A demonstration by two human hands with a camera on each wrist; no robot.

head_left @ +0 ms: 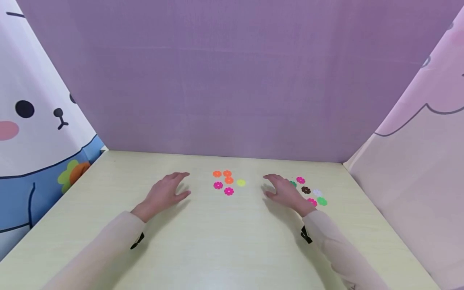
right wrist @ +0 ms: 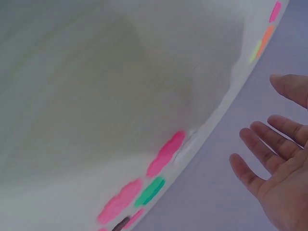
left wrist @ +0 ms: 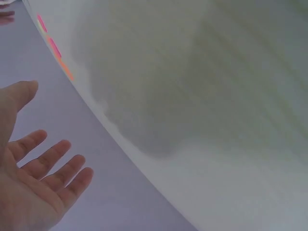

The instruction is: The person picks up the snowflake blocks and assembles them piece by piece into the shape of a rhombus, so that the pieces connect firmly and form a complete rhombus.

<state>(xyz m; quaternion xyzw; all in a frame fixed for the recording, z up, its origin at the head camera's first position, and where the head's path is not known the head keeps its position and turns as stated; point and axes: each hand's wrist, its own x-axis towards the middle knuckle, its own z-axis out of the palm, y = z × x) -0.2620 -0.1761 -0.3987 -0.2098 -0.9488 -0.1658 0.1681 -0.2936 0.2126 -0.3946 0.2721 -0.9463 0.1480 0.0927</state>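
My left hand (head_left: 164, 194) hovers over the table left of a small group of flat flower-shaped discs, its fingers spread and holding nothing. That group has several pieces: an orange disc (head_left: 217, 174), a pink disc (head_left: 228, 191) and a yellow disc (head_left: 241, 183) among them. On the other side my right hand (head_left: 287, 193) is held above the table, thumb and fingers apart, nothing between them. It partly covers a second group, where a brown disc (head_left: 306, 190), a light green disc (head_left: 322, 201) and a white disc (head_left: 317, 193) lie. In both wrist views the palms are bare.
The pale wooden table (head_left: 217, 241) ends at a purple cloth backdrop (head_left: 224, 80). A cartoon-printed curtain (head_left: 36, 153) hangs at the left, and a pink and beige printed one (head_left: 417, 169) at the right. Dark straps show under both sleeves.
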